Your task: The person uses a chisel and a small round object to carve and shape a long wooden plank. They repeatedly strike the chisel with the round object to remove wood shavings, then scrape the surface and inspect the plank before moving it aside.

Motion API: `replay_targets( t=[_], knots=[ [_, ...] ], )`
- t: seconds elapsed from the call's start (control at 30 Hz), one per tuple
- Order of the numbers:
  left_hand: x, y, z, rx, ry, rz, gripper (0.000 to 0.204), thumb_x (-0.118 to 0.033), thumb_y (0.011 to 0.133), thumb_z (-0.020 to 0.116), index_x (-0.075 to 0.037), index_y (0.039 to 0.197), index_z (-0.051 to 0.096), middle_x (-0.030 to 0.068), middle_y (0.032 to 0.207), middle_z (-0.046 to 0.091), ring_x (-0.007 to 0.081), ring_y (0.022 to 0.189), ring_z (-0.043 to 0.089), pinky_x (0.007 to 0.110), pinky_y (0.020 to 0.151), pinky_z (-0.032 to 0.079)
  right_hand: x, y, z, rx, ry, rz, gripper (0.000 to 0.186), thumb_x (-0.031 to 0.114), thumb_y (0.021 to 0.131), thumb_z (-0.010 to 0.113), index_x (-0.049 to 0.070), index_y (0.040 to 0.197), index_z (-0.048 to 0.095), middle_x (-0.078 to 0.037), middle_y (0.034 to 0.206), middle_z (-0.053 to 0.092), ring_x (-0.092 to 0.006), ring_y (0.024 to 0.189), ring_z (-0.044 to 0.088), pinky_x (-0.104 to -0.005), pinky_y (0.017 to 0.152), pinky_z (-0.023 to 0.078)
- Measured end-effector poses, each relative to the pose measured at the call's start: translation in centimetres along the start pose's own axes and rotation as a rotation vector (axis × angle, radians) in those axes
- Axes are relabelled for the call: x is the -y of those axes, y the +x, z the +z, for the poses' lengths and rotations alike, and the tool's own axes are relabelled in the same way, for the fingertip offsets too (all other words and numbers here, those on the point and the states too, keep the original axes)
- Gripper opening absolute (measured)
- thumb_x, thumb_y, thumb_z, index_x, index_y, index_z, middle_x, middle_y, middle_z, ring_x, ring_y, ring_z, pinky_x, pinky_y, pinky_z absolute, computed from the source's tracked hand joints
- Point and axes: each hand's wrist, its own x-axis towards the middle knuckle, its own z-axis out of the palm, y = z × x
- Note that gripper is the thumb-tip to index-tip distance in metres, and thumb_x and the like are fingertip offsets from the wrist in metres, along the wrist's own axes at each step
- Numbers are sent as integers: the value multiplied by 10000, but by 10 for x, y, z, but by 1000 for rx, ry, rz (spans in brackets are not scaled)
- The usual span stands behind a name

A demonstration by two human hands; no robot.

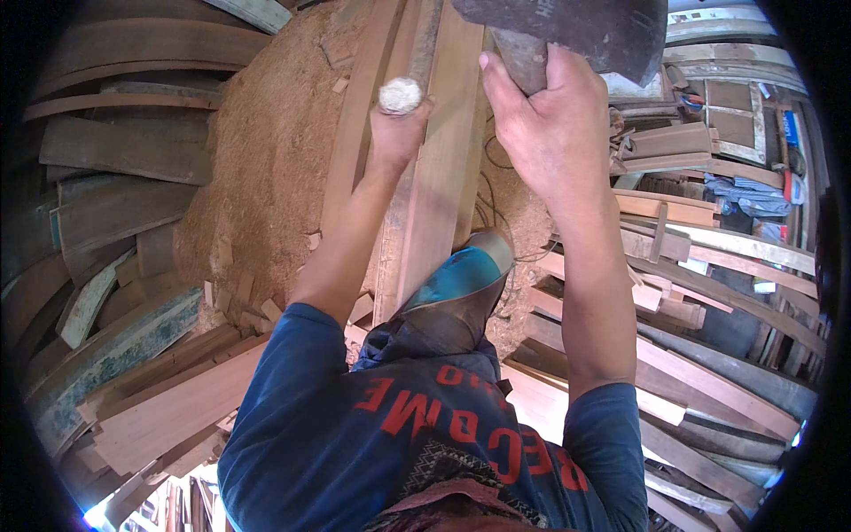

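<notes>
My left hand (401, 133) is closed around a chisel-like tool whose round, frayed, pale end (401, 96) sticks up from the fist. Its working end is hidden below the hand. Under it, long planed wooden beams (452, 142) run away from me, side by side. To the right, my raised right hand (554, 124) is wrapped round the thick wooden handle (521, 62) of a mallet with a broad dark head (576, 31). That head hangs over the far right of the beams, cut off by the upper edge, and is apart from the chisel.
My bent leg, with a teal patch (461, 275), rests against the beams' near end. Sawdust (266, 151) covers the ground on the left. Curved boards (124, 151) lie at left, stacked planks (709, 355) at right. A dark cord (486, 199) trails beside the beams.
</notes>
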Motion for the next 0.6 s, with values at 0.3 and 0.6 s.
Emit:
replay_targets(
  t=[0.3,0.6],
  knots=[
    [-12,3,-13,36,101,56,126,-97,828,794,-30,895,710,22,864,702,124,778,645,306,716,526,-32,-46,-3,241,-1,302,301,194,906,769,-64,1026,673,-230,877,707,-288,738,635,-390,758,518],
    [-2,19,-17,33,129,-89,158,-114,841,805,-23,920,703,14,863,694,109,795,633,303,720,522,-51,-73,-5,150,99,326,340,201,896,749,-75,1070,656,-294,909,702,-477,860,683,-460,772,528]
  ],
)
